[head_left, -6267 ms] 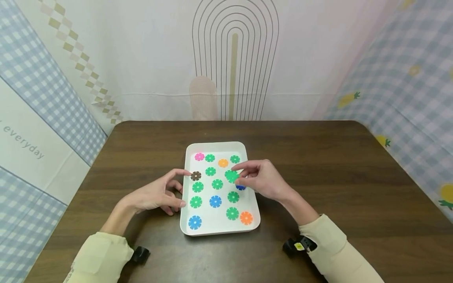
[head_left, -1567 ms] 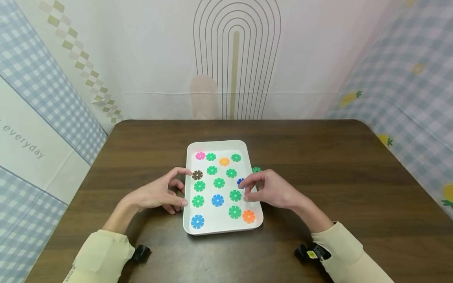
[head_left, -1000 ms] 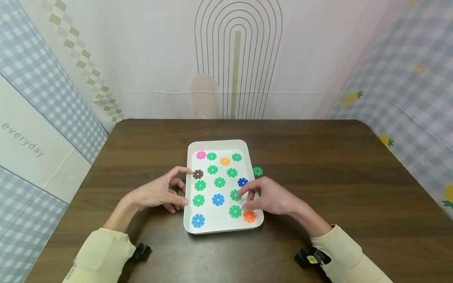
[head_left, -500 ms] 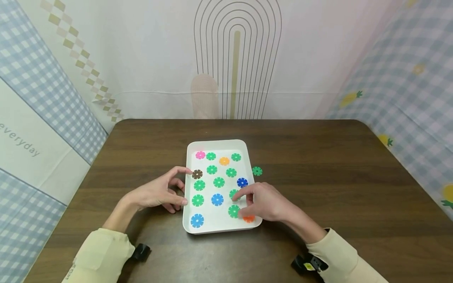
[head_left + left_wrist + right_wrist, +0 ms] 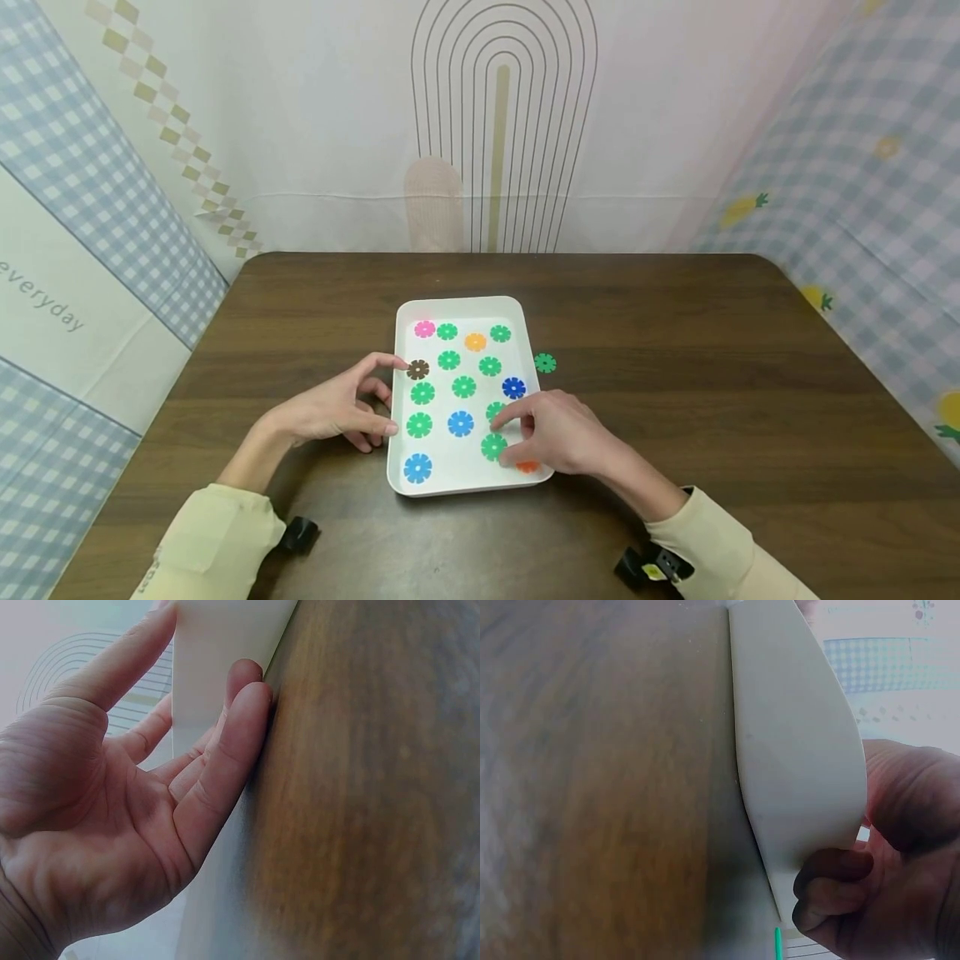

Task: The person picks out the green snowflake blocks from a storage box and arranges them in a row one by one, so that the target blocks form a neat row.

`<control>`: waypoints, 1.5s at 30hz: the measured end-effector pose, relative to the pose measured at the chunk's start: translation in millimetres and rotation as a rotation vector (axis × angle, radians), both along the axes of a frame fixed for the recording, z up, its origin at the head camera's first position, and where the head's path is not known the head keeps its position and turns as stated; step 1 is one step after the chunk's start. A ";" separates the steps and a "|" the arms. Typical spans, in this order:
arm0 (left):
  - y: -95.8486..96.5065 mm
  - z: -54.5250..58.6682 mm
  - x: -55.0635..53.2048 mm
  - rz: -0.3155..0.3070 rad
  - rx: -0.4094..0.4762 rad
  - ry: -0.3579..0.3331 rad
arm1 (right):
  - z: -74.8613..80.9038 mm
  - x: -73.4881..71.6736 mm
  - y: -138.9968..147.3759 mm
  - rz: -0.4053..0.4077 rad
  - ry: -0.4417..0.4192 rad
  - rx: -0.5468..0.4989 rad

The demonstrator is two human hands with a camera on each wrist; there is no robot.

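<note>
My left hand (image 5: 330, 408) holds the left side of a white tray (image 5: 450, 487), its index fingertip and thumb at the rim. In the left wrist view, the other fingers of this hand lie against the tray's outer wall (image 5: 206, 652). My right hand (image 5: 562, 433) reaches over the right rim, thumb and index finger spread around a green notched disc (image 5: 493, 447). That disc lies flat on the tray floor, the fingertips close to its edge. Partly under the hand are another green disc (image 5: 494, 411) and an orange disc (image 5: 527, 467).
Several more notched discs lie spread in the tray, among them a dark blue disc (image 5: 513, 387), a brown disc (image 5: 417, 369) and a pink disc (image 5: 424, 329). One green disc (image 5: 545, 362) sits on the brown wooden table (image 5: 675, 358), just right of the tray. Patterned cloth (image 5: 337, 125) hangs behind.
The right hand set a green disc on the table beside the tray, then moved toward the near right discs and spread its thumb and index finger. The left hand stays on the tray.
</note>
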State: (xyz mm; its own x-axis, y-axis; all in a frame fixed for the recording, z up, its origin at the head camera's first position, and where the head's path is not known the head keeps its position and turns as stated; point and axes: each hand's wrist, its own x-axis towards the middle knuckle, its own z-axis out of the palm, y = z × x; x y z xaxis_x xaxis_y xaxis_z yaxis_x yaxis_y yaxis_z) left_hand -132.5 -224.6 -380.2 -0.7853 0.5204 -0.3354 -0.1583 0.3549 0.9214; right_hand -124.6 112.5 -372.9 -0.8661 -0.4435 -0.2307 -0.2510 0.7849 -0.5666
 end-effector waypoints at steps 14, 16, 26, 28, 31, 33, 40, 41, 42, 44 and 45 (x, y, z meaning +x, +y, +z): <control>0.5 0.2 0.3 0.005 0.003 -0.005 | -1.3 3.5 -3.6 -0.008 0.007 0.025; 0.7 0.3 0.5 0.006 -0.002 -0.006 | -0.8 3.5 -4.0 -0.007 0.011 0.027; 1.2 1.1 0.8 0.011 -0.007 -0.006 | 3.7 11.6 -5.1 0.063 0.183 0.142; 1.1 1.1 1.0 0.011 -0.007 -0.007 | 4.0 13.4 -4.9 0.071 0.234 0.159; 1.0 0.8 1.0 0.011 -0.006 -0.009 | 4.0 15.9 -5.0 0.089 0.313 0.176; 0.7 0.6 1.0 0.012 -0.006 -0.009 | 3.7 17.2 -5.9 0.104 0.359 0.185; 0.9 1.4 1.1 0.005 -0.008 -0.003 | 6.2 19.7 -10.8 0.169 0.365 0.183; 0.8 1.3 1.1 0.004 -0.009 -0.002 | 6.2 19.2 -11.0 0.177 0.356 0.180; 0.7 1.2 1.0 0.003 -0.009 -0.001 | 6.2 18.8 -11.3 0.184 0.348 0.178; 0.5 0.8 1.0 0.001 -0.007 0.001 | 6.1 18.0 -11.6 0.197 0.345 0.175; 0.4 0.7 1.0 -0.001 -0.005 0.002 | 5.9 17.5 -11.8 0.204 0.349 0.171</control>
